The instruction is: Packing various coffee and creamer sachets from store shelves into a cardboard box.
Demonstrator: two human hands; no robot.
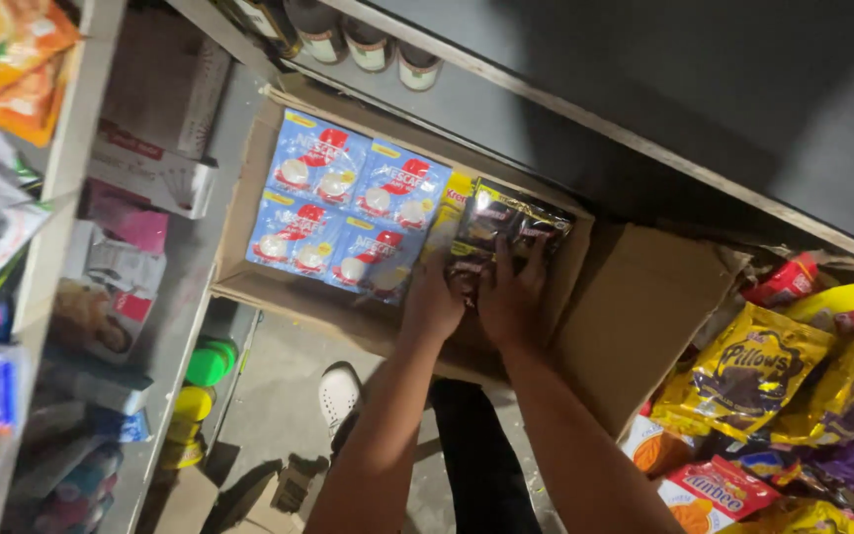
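An open cardboard box sits in front of me, holding blue sachet packs on its left side and a yellow strip beside them. Both my hands reach into its right side. My left hand and my right hand together grip a bundle of black and gold sachet packs, held partly inside the box. The lower part of the bundle is hidden behind my fingers.
The box's flap hangs open to the right. Bagged snacks in yellow, purple and red pile at the right. Shelves at left hold boxes and packets. Bottles stand above. A white shoe shows below.
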